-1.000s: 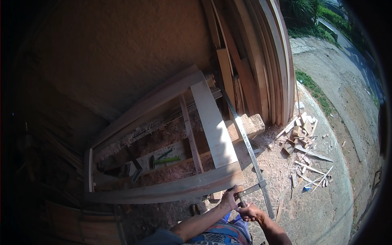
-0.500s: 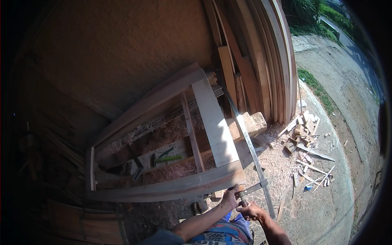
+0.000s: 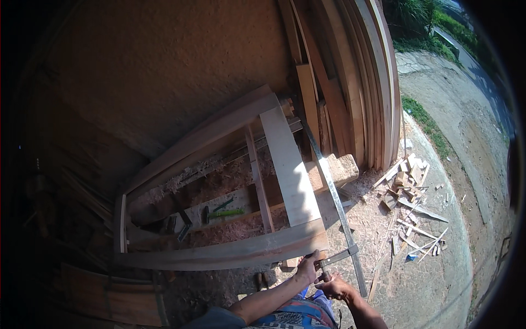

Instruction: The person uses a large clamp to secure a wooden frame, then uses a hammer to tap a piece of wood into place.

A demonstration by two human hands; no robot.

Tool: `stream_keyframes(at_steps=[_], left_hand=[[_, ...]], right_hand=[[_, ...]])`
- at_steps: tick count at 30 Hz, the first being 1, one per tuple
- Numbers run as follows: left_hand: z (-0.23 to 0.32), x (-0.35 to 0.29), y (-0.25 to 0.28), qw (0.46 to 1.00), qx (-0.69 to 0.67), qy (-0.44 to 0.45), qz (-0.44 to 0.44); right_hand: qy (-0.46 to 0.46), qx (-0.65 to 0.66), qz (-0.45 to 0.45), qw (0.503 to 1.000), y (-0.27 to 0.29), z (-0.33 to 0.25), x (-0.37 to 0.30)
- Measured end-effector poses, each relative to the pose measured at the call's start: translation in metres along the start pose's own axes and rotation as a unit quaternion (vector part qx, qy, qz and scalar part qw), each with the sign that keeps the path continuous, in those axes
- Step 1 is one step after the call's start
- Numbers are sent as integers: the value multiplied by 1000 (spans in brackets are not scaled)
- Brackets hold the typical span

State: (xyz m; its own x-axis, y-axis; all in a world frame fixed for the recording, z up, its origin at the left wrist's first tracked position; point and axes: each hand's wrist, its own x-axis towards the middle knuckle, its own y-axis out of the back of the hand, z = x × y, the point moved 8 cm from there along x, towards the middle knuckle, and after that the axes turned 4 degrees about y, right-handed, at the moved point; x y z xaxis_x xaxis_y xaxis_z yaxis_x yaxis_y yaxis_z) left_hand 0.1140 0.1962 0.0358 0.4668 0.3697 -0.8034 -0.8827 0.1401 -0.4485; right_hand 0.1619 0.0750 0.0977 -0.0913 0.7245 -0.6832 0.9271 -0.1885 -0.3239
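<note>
A wooden frame (image 3: 219, 255) of wide boards, with a thin crossbar (image 3: 258, 181) and a pale wide board (image 3: 293, 175) across its right part, lies before me. Along its right end runs a long metal bar clamp (image 3: 335, 200), its sliding jaw near the frame's closest corner. My right hand (image 3: 335, 287) is closed round the clamp's screw handle (image 3: 325, 270). At that corner, my left hand (image 3: 308, 267) has its fingers bent against the frame's edge beside the screw end. A small wood piece shows there; what the left fingers grip is partly hidden.
A green-handled hammer (image 3: 226, 213) lies on a board inside the frame, among shavings. Tall planks (image 3: 350, 82) lean at the back right. Wood offcuts (image 3: 411, 186) are heaped on the concrete at right. A wooden beam (image 3: 339, 169) sits under the frame's right end.
My right hand has shifted slightly down and left on the screw handle, and the clamp bar's near end has swung a little left. My left hand stays at the frame's corner.
</note>
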Motion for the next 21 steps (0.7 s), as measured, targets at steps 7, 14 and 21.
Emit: stream_keyframes(at_steps=[7,14,21], left_hand=[[-9,8,28,999,0,-52,12],[-16,15,20,1000,4,-2,8],[-10,12,24,998,17,-61,-3]], right_hand=[[55,-281,376,881,-1,-7,-14],[-37,52,-29,998,-4,12,5],[41,-283,370,884,-4,-11,-19]])
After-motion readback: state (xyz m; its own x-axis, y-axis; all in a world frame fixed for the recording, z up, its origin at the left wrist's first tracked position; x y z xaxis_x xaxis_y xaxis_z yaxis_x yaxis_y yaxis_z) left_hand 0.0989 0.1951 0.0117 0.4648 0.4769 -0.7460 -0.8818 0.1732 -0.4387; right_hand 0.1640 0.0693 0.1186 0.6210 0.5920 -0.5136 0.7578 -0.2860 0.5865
